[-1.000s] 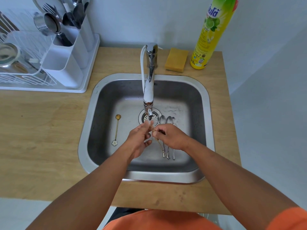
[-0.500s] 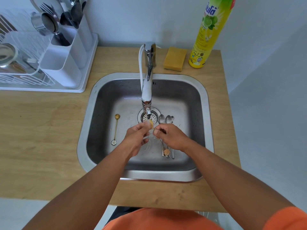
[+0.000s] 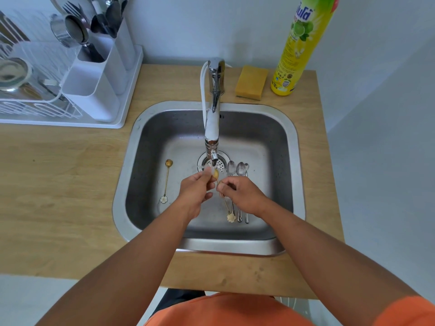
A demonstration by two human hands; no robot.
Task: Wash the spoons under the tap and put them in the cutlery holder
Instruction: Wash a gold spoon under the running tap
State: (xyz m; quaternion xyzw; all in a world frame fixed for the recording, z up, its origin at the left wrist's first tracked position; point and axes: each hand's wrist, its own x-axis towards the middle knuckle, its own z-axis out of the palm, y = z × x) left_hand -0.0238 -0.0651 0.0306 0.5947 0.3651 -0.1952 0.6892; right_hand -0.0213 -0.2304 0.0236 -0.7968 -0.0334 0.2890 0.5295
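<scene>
A: Big stuff first. Why is everything sitting round that wooden desk [image 3: 58, 184] the way it is?

B: The sink [image 3: 292, 142] is sunk into the middle of it, so anything wet is draining there. The dish rack [image 3: 35, 107] is standing at the far left w/ the white cutlery holder [image 3: 98, 74] at its near end, prob. so washed spoons are going a short way over. Forks etc. are already poking out of its back pockets.

A: And the yellow bottle [image 3: 299, 48]?

B: Standing upright at the back right, just beside the sponge [image 3: 250, 83]. Both are waiting w/in reach, neither is being used.

A: The tap [image 3: 213, 114]?

B: Reaching out over the drain, and the hands are meeting right under the spout, so I'm guessing the stream is hitting the bowl. Water itself is hard to see.

A: The hands, then?

B: The right hand [image 3: 244, 195] is pinching the thin stem of the gold spoon [image 3: 224, 201], a narrow grip, w/ the flower end hanging down toward the person. The left hand [image 3: 195, 191] is closing its fingertips on the bowl end, rubbing it clean, I'd judge.

A: What's left to do?

B: Three silver spoons [image 3: 237, 169] are lying side by side on the sink floor right of the drain, partly under the right hand. A second gold spoon [image 3: 167, 180] is lying alone at the left, well apart. All seem to be waiting their turn, so it's early on
</scene>
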